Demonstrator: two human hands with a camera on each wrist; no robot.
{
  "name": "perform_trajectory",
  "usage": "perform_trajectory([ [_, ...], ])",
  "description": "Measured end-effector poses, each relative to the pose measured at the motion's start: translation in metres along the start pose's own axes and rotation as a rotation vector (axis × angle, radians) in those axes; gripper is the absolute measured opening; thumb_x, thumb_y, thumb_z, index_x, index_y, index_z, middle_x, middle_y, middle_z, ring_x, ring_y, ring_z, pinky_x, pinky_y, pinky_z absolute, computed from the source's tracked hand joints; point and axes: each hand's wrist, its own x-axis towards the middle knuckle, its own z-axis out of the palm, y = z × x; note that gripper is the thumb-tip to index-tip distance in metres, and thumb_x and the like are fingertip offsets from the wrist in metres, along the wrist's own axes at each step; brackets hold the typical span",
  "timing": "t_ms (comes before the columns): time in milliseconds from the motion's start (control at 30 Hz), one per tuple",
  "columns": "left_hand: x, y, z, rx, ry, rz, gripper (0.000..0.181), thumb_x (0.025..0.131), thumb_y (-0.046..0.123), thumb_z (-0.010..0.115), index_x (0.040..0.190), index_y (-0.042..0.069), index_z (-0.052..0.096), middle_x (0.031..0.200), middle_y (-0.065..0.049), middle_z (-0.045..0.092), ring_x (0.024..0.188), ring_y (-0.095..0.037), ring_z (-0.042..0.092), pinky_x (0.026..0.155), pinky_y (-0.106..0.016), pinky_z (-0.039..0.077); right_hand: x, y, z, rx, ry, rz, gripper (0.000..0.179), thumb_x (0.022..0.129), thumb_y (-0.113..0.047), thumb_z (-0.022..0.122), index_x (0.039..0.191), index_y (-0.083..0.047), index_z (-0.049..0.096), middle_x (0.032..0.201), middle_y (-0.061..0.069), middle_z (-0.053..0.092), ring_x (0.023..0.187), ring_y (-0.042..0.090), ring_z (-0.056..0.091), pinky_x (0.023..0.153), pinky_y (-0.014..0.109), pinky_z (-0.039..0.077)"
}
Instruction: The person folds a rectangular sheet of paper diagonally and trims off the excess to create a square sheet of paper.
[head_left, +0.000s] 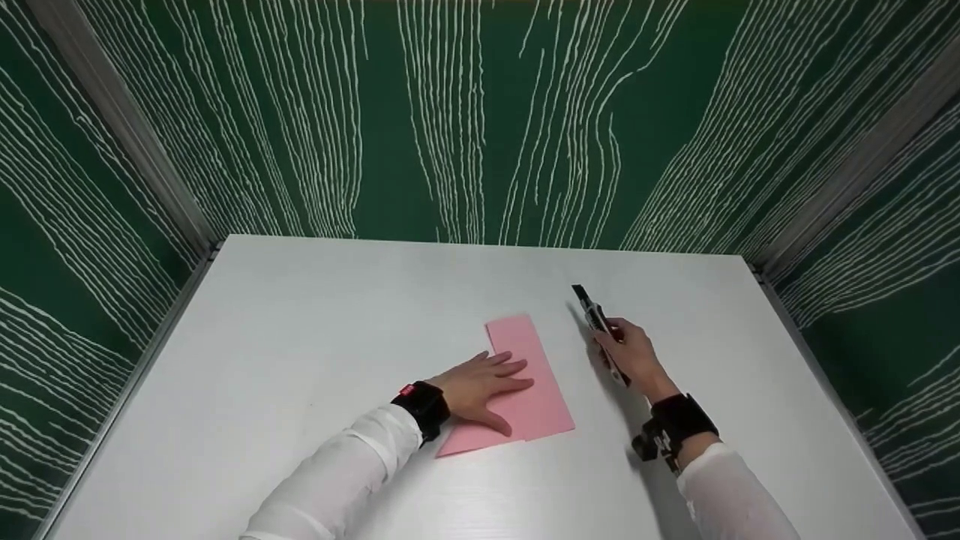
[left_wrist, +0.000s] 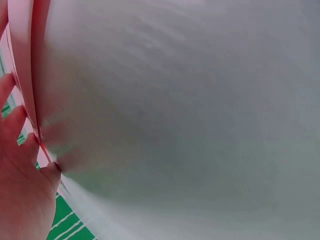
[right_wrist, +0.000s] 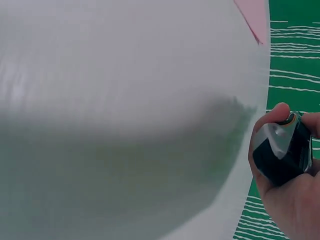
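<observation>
Pink folded paper [head_left: 546,401] lies on the white table, right of the middle in the head view. My left hand [head_left: 480,386] rests palm down on it, fingers spread across its left part. In the left wrist view a fold of the pink paper [left_wrist: 22,60] stands slightly raised beside the fingers. My right hand [head_left: 634,356] grips a utility knife [head_left: 591,306] to the right of the paper, its dark tip pointing away from me. The right wrist view shows the butt of the knife [right_wrist: 280,155] between thumb and fingers.
The white table [head_left: 315,315] reaches back to a green wall [head_left: 420,112] with wavy white lines. Similar green panels stand at both sides, with grey metal posts [head_left: 124,105] in the corners. Dark wrist cameras sit on both wrists.
</observation>
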Motion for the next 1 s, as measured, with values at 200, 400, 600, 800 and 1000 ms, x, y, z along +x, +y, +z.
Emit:
perform_trajectory([
  [200,0.000,0.001,0.000,-0.007,-0.004,-0.006,0.086,0.087,0.064,0.064,0.158,0.030,0.029,0.169,0.002,0.017,0.158,-0.021,0.009,0.128,-0.046,0.012,0.001,0.016,-0.006,-0.199,0.074,-0.001,0.056,0.092,-0.012,0.068,0.140,0.003,0.043,0.117,0.025,0.057,0.078,0.017,0.063,0.059,0.024,0.050],
  [400,-0.001,0.002,-0.001,-0.013,-0.002,-0.006,0.086,0.087,0.064,0.064,0.158,0.030,0.029,0.169,0.001,0.017,0.158,-0.022,0.009,0.128,-0.047,0.012,-0.001,0.023,-0.008,-0.389,0.208,-0.057,0.045,0.089,-0.009,0.067,0.131,0.003,0.057,0.104,0.023,0.063,0.088,0.029,0.063,0.066,0.029,0.052],
  [600,-0.001,-0.001,0.001,-0.031,0.002,0.003,0.086,0.087,0.064,0.065,0.158,0.030,0.030,0.169,0.002,0.017,0.158,-0.022,0.009,0.128,-0.047,0.011,-0.003,0.024,-0.003,-0.502,0.290,-0.166,0.042,0.092,-0.007,0.065,0.130,0.009,0.060,0.100,0.028,0.062,0.090,0.037,0.061,0.077,0.047,0.054],
  [800,0.001,-0.004,0.003,-0.023,-0.006,0.001,0.087,0.087,0.065,0.063,0.158,0.031,0.027,0.169,0.004,0.014,0.158,-0.021,0.006,0.129,-0.047,0.010,-0.002,0.027,-0.003,-0.546,0.362,-0.248,0.038,0.090,-0.004,0.068,0.121,0.016,0.058,0.096,0.032,0.065,0.091,0.046,0.062,0.079,0.055,0.051],
  [1000,0.003,-0.006,0.005,-0.024,-0.002,0.012,0.087,0.087,0.067,0.062,0.158,0.032,0.026,0.169,0.003,0.014,0.158,-0.022,0.006,0.128,-0.048,0.010,-0.002,0.032,-0.002,-0.562,0.407,-0.272,0.029,0.089,-0.003,0.069,0.111,0.014,0.061,0.105,0.034,0.060,0.096,0.050,0.061,0.083,0.057,0.052],
])
